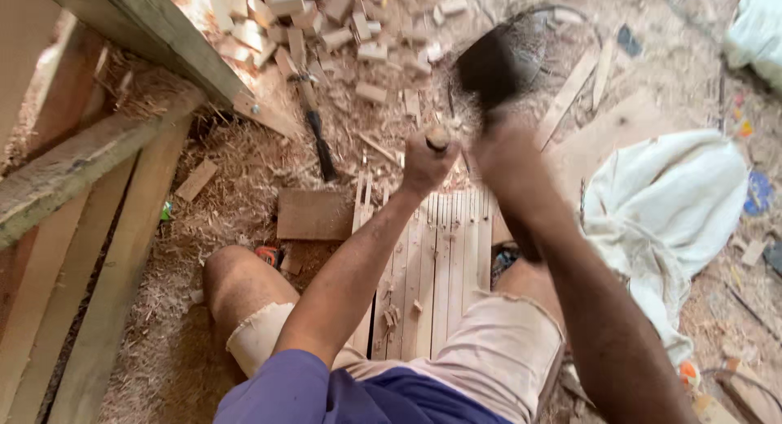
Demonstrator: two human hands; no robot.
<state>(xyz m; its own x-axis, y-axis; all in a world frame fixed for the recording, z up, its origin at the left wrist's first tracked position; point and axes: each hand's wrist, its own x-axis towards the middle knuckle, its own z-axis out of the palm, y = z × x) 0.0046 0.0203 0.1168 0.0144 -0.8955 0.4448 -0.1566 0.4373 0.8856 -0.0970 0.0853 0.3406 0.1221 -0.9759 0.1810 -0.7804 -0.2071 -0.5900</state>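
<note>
Head view: your left hand is fisted round a chisel standing on the slats just below it, your right hand closed on a blurred mallet above, so keep the chisel upright and strike squarely.

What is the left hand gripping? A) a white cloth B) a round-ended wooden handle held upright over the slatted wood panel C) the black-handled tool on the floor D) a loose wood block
B: the left hand is closed round a wooden handle whose round end shows above the fist, over the slatted wood panel; the white cloth and black-handled tool lie untouched.
</note>
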